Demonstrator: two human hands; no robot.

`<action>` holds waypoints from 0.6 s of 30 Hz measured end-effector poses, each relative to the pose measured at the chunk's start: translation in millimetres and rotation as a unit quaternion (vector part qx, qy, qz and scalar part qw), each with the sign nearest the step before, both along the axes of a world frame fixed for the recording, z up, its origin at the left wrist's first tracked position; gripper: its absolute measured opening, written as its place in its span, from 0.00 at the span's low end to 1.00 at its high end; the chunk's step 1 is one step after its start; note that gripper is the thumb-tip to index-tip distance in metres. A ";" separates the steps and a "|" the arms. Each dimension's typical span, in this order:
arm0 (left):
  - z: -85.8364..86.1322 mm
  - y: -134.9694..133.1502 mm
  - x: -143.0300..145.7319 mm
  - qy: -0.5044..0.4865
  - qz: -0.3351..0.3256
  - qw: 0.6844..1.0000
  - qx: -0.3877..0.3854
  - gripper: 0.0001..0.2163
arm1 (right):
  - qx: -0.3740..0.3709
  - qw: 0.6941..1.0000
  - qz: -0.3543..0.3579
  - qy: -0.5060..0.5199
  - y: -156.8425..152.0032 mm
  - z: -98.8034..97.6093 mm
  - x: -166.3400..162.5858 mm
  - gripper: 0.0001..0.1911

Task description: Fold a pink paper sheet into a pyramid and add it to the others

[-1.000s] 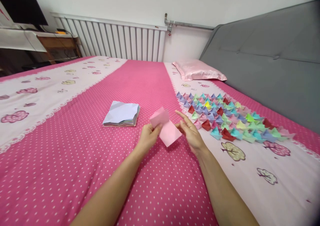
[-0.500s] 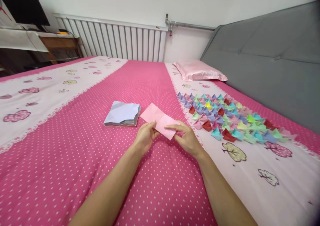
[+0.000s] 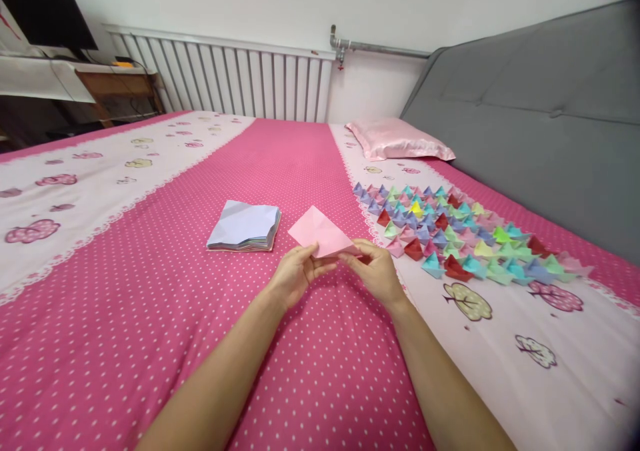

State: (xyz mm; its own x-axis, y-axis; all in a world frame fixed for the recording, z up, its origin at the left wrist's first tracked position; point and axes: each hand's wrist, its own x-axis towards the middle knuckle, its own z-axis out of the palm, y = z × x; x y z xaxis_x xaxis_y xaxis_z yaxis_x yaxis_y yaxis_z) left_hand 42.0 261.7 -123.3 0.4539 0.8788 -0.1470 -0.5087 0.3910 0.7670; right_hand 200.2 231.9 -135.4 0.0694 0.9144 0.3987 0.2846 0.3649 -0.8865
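Head view: a bed fills most of the frame, its cover [image 3: 320,378] running in a wide, deep-pink dotted band up the middle, with pale bands printed with little trees on either side and lacy borders where the colours meet. Near the centre of the frame, a sheet of pink paper [image 3: 323,233] is held just above the dotted band, its faint creases showing. The left hand [image 3: 294,274] has its fingers clamped on the near edge of the paper, thumb on top; the right hand [image 3: 376,268] pinches the right-hand corner between thumb and fingers. Left of the paper, well within the dotted band, lies a stack of paper squares [image 3: 245,224] with a pale lilac sheet uppermost. Right of centre, rows of folded paper boats [image 3: 445,234] — blue, green, red, pink, yellow — stand close together, mostly on the pale band. Beyond them, a satiny pink pillow [image 3: 397,141] rests by the grey padded headboard [image 3: 530,98] at the upper right. Along the white wall [image 3: 240,1] stand a ribbed radiator [image 3: 225,74] and a metal pipe [image 3: 387,49]; at the upper left, a dark monitor [image 3: 45,14] sits on a cloth-draped wooden bench [image 3: 117,86].
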 end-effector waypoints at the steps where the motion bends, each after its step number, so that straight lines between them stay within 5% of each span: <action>1: 0.1 -1.3 0.2 -0.005 -0.013 1.000 0.011 0.09 | -0.004 1.000 -0.014 0.005 -0.7 0.2 -1.2 0.10; 7: -5.1 -6.1 4.0 0.043 -0.025 0.992 0.120 0.13 | -0.042 0.996 -0.058 0.053 -2.8 -2.0 -7.1 0.13; 12: -9.9 -4.6 4.7 0.087 -0.016 0.990 0.109 0.14 | -0.072 0.985 -0.061 0.142 -1.5 -0.9 -8.6 0.24; 18: -10.3 -1.9 3.1 0.169 0.046 0.981 0.083 0.13 | -0.134 0.962 -0.090 0.220 -0.1 2.5 -7.9 0.20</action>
State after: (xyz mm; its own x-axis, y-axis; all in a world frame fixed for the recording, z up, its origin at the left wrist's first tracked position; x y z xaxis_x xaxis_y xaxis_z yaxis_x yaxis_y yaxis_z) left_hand 45.1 259.8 -133.6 0.3219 0.9383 -0.1265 -0.2412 0.2105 0.9474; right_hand 192.3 231.7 -132.9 0.3452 0.9374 0.0458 -0.1025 0.0862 -0.9910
